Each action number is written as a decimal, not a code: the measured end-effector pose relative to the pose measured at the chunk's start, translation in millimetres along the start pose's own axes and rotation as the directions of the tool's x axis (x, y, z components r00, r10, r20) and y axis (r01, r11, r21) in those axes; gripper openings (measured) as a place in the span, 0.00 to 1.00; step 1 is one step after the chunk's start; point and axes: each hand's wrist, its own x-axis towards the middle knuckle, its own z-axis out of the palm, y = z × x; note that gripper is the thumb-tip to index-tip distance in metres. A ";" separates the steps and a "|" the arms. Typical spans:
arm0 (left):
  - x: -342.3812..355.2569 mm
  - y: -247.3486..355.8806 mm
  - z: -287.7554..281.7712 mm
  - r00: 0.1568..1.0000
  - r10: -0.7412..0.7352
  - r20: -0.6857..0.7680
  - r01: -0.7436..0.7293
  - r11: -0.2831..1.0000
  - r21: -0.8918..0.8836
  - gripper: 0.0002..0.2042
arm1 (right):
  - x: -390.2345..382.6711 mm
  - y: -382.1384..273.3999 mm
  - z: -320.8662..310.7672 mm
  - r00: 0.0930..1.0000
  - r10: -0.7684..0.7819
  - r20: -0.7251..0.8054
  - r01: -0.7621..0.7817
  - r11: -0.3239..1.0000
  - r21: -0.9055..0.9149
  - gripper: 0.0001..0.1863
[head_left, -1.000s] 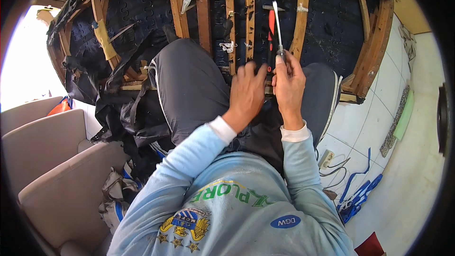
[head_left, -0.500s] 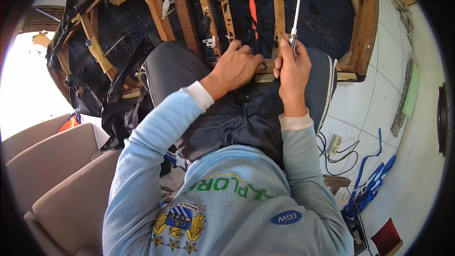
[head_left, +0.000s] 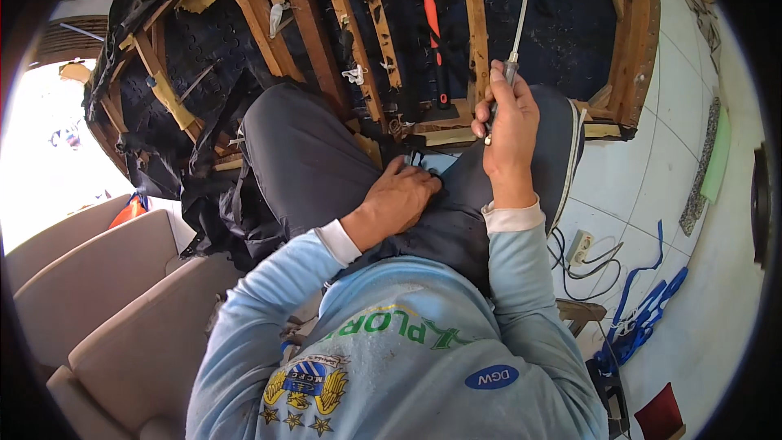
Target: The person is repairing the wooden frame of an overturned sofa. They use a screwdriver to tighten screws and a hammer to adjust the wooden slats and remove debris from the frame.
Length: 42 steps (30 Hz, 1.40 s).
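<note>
My right hand (head_left: 513, 134) is wrapped round the handle of a screwdriver (head_left: 520, 24), its long metal shaft pointing up and away from me. The handle's lower end sticks out below my fingers. Over my lap, my left hand (head_left: 399, 200) has curled fingers, with dark material at the fingertips; what they hold, if anything, is hidden. Beyond my knees lies an opened wooden furniture frame (head_left: 481, 28) with bare slats and black lining. A hammer (head_left: 432, 20) with a red and black handle rests on the lining between two slats.
Torn black cloth (head_left: 159, 167) hangs at the frame's left side. Beige upholstered pieces (head_left: 122, 293) stand at the lower left. To the right, a power socket with cable (head_left: 580, 246) and blue straps (head_left: 643, 326) lie on the white tiles, near a green strip (head_left: 713, 155).
My left hand has drawn back from the frame's near edge to over my lap. The screwdriver stays in my right hand, slightly lower and more tilted to the right.
</note>
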 end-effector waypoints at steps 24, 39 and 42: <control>104.0 -92.8 -31.1 0.871 -0.448 0.201 0.355 0.857 0.374 0.17 | -3.7 8.1 0.3 0.997 -0.071 0.037 0.077 0.972 -0.220 0.14; 68.8 -79.5 -33.7 0.947 -0.322 -0.012 0.310 0.900 0.305 0.12 | -3.3 7.8 3.7 0.997 -0.046 0.061 0.058 0.973 -0.223 0.14; 69.8 -92.4 -43.2 0.976 -0.211 0.051 0.175 0.905 0.387 0.11 | -4.4 7.9 1.7 0.997 -0.041 0.058 0.054 0.971 -0.235 0.14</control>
